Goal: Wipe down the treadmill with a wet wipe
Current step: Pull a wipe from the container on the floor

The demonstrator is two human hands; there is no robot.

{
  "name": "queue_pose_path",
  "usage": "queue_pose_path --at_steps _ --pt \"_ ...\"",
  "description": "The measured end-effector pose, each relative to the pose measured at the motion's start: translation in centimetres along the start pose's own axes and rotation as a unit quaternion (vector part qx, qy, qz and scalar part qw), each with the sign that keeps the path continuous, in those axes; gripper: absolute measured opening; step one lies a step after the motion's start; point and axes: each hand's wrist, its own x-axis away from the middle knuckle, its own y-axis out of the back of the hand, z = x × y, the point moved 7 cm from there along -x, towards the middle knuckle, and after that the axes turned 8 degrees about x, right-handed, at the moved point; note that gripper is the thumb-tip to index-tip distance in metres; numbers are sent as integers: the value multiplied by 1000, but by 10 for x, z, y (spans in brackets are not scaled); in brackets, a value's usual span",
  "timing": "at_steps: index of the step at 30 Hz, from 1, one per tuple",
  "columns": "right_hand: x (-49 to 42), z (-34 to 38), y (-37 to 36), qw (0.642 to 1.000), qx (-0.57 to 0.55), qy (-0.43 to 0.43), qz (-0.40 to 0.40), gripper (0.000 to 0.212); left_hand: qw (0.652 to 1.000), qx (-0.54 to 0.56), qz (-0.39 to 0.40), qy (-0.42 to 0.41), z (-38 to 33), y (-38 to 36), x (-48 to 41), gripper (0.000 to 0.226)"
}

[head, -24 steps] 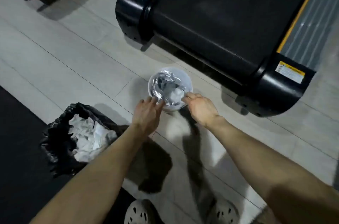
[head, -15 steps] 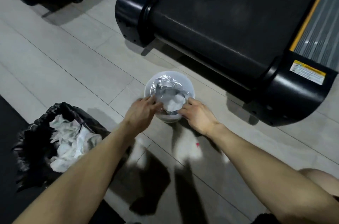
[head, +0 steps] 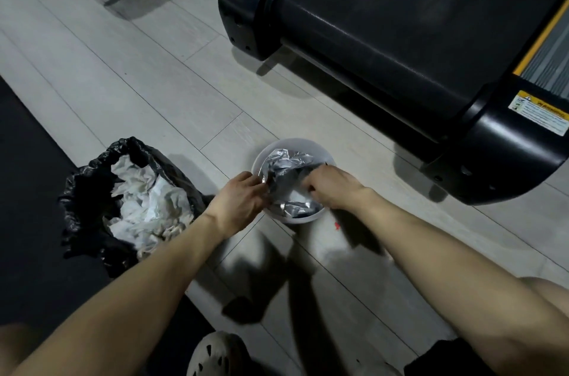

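Person crouched, both forearms stretched forward and down to a white tub (head: 295, 219) on the floor (head: 154, 83).

Left hand (head: 243, 200): at the tub's left rim, knuckles up, fingers curled, pinching the edge of the crumpled foil liner (head: 286, 163).

Right hand (head: 331, 187): over the tub's right side, wrist bent, fingers curled down into the foil. Tips are hidden, so I cannot tell whether they grip foil or something inside.

Tub contents: foil liner fills it, with a pale patch (head: 294, 196) low between the 2 hands. Too blurred to call it a wet wipe.

Black bin bag (head: 92, 172) sits left of the tub, near the left forearm, mouth open, full of crumpled white wipes (head: 147, 203).

Treadmill (head: 400, 21) is on the floor just beyond the tub, rear end toward the person, black belt, yellow side stripe, 2 black end caps each with a warning label (head: 538, 112). Neither hand touches it.

1 pale perforated shoe (head: 218, 354) at the bottom edge.
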Motion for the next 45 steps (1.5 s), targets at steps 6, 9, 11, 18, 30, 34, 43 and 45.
queue_pose_path --at_steps 6,9,11,18,30,34,43,45 --pt "-21 1 -14 991 81 -43 102 2 1000 18 -18 4 -13 -17 14 53" --pt "-39 1 -27 983 101 -51 146 27 1000 15 -20 -7 -17 -18 14 50" --pt "-44 5 -34 978 130 -28 159 37 999 20 -32 -13 -18 -16 12 53" --pt "-19 8 -9 993 114 31 14 24 998 -2 -55 -16 -18 -19 17 49" --pt "54 -21 17 994 102 0 29 33 997 31 48 -46 -11 -1 -10 63" --pt "70 -32 -10 993 109 52 15 25 986 99 130 -38 -15 3 -27 42" --pt "104 -24 -32 985 113 61 -115 60 979 6 -61 -194 -59 39 -80 27" --pt "107 -9 -41 984 111 89 -110 51 964 -94 -63 -241 -70 42 -94 35"
